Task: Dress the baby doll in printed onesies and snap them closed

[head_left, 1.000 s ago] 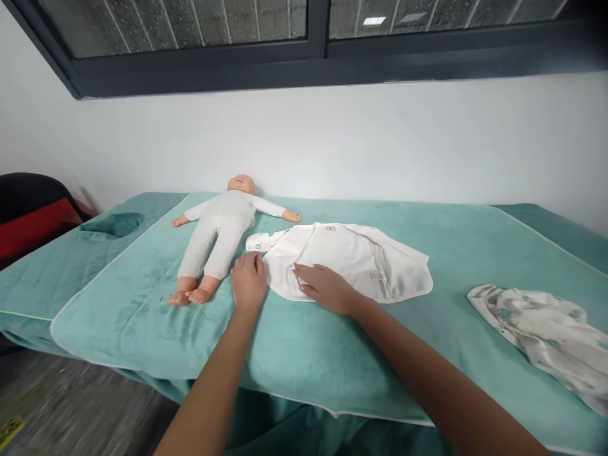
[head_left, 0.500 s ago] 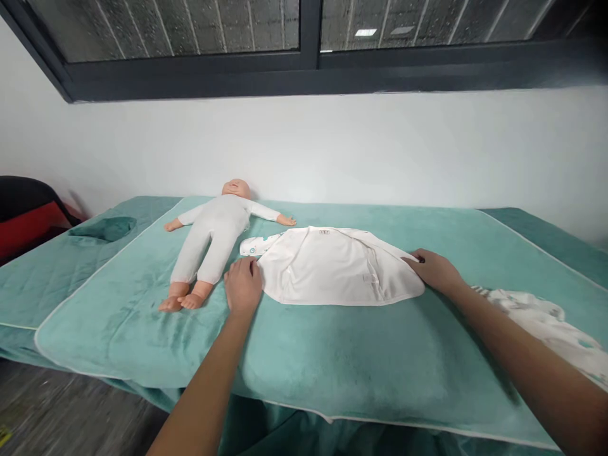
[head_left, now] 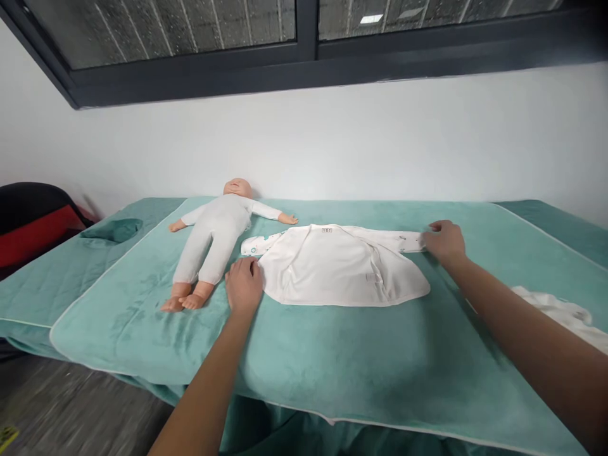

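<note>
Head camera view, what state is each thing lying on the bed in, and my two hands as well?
White cloth baby top: spread flat, both printed sleeves stretched out.
White-suited plastic doll: lying on its back, arms apart.
Crumpled white cloth: bunched, partly hidden.
Green plush mat: spread out, lightly wrinkled.
Left hand: resting at the top's edge, fingers curled.
Right hand: at a sleeve's cuff; grip unclear.

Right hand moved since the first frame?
Yes: the right hand went right and toward the wall, farther from the baby doll.
</note>
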